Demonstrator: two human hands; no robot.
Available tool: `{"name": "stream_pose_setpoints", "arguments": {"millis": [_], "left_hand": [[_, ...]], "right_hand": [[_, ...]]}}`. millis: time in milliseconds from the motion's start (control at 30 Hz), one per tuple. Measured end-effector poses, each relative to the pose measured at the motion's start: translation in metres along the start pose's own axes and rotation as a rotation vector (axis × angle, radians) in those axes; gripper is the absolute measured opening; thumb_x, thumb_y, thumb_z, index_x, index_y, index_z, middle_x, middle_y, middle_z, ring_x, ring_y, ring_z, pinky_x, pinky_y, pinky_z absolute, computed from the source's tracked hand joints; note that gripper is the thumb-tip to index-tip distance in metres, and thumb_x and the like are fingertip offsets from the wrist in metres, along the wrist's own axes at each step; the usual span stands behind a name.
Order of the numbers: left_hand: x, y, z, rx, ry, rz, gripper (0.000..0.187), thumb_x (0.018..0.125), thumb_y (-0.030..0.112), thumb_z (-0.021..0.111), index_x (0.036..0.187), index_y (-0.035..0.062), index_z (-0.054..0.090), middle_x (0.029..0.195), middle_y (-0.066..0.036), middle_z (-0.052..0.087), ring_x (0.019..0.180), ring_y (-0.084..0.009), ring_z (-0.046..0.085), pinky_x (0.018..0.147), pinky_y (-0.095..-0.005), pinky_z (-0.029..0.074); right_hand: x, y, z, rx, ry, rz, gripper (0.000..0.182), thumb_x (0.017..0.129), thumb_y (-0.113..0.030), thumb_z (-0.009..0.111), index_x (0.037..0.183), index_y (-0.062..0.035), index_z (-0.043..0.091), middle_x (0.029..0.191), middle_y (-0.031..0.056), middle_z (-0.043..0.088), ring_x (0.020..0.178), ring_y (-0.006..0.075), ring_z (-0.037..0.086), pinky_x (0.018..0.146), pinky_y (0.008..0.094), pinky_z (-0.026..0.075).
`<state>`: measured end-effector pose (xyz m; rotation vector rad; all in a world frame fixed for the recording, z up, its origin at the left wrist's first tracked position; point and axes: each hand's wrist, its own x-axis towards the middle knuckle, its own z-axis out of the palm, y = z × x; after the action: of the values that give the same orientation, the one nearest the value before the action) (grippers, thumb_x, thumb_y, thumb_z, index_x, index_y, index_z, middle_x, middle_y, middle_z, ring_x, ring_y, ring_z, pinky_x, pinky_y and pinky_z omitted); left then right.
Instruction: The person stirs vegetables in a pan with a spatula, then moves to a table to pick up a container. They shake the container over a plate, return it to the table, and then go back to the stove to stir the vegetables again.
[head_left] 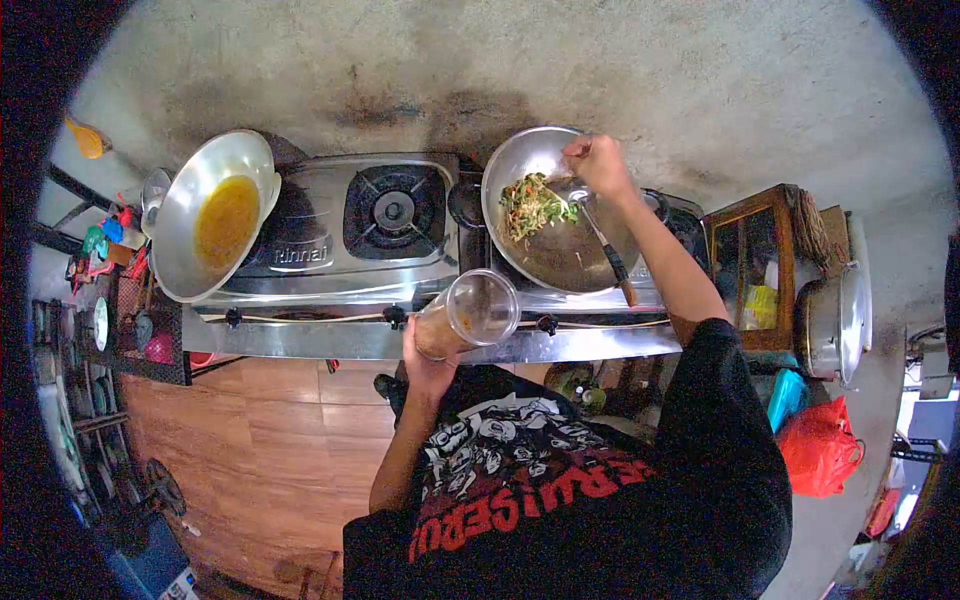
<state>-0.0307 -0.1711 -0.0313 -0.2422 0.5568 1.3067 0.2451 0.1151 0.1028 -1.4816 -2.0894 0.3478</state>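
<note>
My left hand (428, 365) is wrapped round a clear jar (480, 305), tilted in front of the stove, with a little brownish content inside. My right hand (597, 165) is over the back rim of the metal wok (530, 150), fingers pinched together; what they hold, if anything, is too small to make out. Chopped vegetables (535, 207) in green, orange and pale colours lie in the left part of that wok. A spatula (608, 250) with a dark and wooden handle rests in it, its handle over the front rim.
Left of the bare burner (393, 210) a second wok (165, 225) with yellowish liquid (227, 222) sits tilted. A wooden cabinet (755, 265) and a large metal pot (835, 325) stand at the right. Below them hangs a red plastic bag (820, 448).
</note>
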Motion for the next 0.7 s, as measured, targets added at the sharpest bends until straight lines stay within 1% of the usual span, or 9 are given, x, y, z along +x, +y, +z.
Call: {"name": "stream_pose_setpoints", "arguments": {"millis": [67, 200, 267, 333, 400, 500, 567, 633, 700], "left_hand": [[-0.001, 0.004, -0.004, -0.014, -0.018, -0.003, 0.056, 0.094, 0.053, 0.042, 0.124, 0.0075, 0.051, 0.116, -0.009, 0.061, 0.102, -0.0235, 0.063, 0.076, -0.0374, 0.057], [-0.005, 0.007, -0.003, 0.009, -0.102, 0.001, 0.056, 0.093, 0.054, 0.042, 0.125, 0.0082, 0.051, 0.117, -0.009, 0.061, 0.102, -0.0244, 0.063, 0.076, -0.0386, 0.057], [-0.011, 0.008, 0.013, 0.012, 0.058, 0.05, 0.057, 0.093, 0.055, 0.041, 0.125, 0.009, 0.052, 0.117, -0.009, 0.061, 0.1, -0.0249, 0.063, 0.073, -0.0379, 0.057], [-0.01, 0.01, 0.007, 0.019, 0.036, 0.048, 0.057, 0.093, 0.056, 0.041, 0.125, 0.0091, 0.051, 0.116, -0.009, 0.061, 0.1, -0.0253, 0.063, 0.072, -0.0381, 0.057], [-0.008, 0.011, 0.001, 0.025, 0.014, 0.046, 0.058, 0.093, 0.056, 0.04, 0.125, 0.0092, 0.051, 0.116, -0.009, 0.061, 0.1, -0.0256, 0.063, 0.071, -0.0384, 0.056], [-0.009, 0.012, -0.003, 0.038, -0.028, 0.061, 0.058, 0.093, 0.056, 0.04, 0.125, 0.009, 0.052, 0.116, -0.009, 0.061, 0.099, -0.0253, 0.063, 0.071, -0.0386, 0.056], [-0.011, 0.013, -0.002, 0.019, -0.057, 0.022, 0.058, 0.093, 0.057, 0.039, 0.124, 0.0091, 0.053, 0.116, -0.009, 0.061, 0.098, -0.0244, 0.063, 0.069, -0.0364, 0.056], [-0.013, 0.012, 0.004, 0.026, -0.017, 0.036, 0.059, 0.093, 0.057, 0.038, 0.124, 0.0086, 0.053, 0.116, -0.008, 0.061, 0.098, -0.0239, 0.063, 0.068, -0.0353, 0.056], [-0.012, 0.012, -0.004, 0.031, 0.025, 0.051, 0.06, 0.093, 0.058, 0.038, 0.123, 0.0081, 0.053, 0.116, -0.008, 0.061, 0.098, -0.0234, 0.063, 0.067, -0.0341, 0.056]], "right_hand": [[0.001, -0.005, -0.004, -0.033, -0.016, 0.015, 0.013, 0.07, -0.009, 0.072, 0.08, -0.0017, 0.072, 0.08, 0.0171, 0.069, 0.068, 0.0277, 0.069, 0.068, 0.0356, 0.055], [-0.002, -0.021, -0.011, -0.073, -0.06, 0.085, 0.01, 0.071, -0.01, 0.07, 0.078, -0.0023, 0.072, 0.075, 0.0187, 0.067, 0.068, 0.0303, 0.068, 0.07, 0.0378, 0.054], [-0.002, -0.019, -0.009, -0.074, -0.053, 0.082, 0.01, 0.072, -0.01, 0.069, 0.078, -0.0022, 0.072, 0.075, 0.0192, 0.067, 0.069, 0.0315, 0.068, 0.071, 0.0384, 0.054], [-0.002, -0.015, -0.007, -0.075, -0.044, 0.078, 0.011, 0.073, -0.01, 0.067, 0.079, -0.0021, 0.072, 0.076, 0.0197, 0.067, 0.07, 0.0327, 0.068, 0.071, 0.0391, 0.054], [-0.001, -0.01, -0.005, -0.101, 0.012, 0.004, 0.011, 0.075, -0.011, 0.065, 0.08, -0.003, 0.072, 0.077, 0.0206, 0.067, 0.072, 0.0342, 0.067, 0.073, 0.0402, 0.054], [0.0, -0.003, -0.004, -0.142, 0.016, -0.029, 0.012, 0.076, -0.01, 0.064, 0.082, -0.0035, 0.072, 0.079, 0.021, 0.067, 0.073, 0.0344, 0.067, 0.074, 0.0407, 0.054], [-0.003, -0.011, -0.008, -0.181, -0.018, -0.009, 0.013, 0.076, -0.011, 0.064, 0.083, -0.0038, 0.072, 0.081, 0.021, 0.067, 0.073, 0.0348, 0.067, 0.074, 0.0412, 0.053], [-0.006, -0.011, -0.01, -0.22, -0.053, 0.011, 0.014, 0.076, -0.011, 0.065, 0.085, -0.0041, 0.073, 0.082, 0.0211, 0.067, 0.074, 0.0351, 0.067, 0.075, 0.0417, 0.053], [-0.009, -0.001, -0.01, -0.114, -0.001, -0.016, 0.013, 0.078, -0.011, 0.066, 0.086, -0.0035, 0.073, 0.081, 0.0198, 0.068, 0.072, 0.031, 0.068, 0.071, 0.0387, 0.053]]}}
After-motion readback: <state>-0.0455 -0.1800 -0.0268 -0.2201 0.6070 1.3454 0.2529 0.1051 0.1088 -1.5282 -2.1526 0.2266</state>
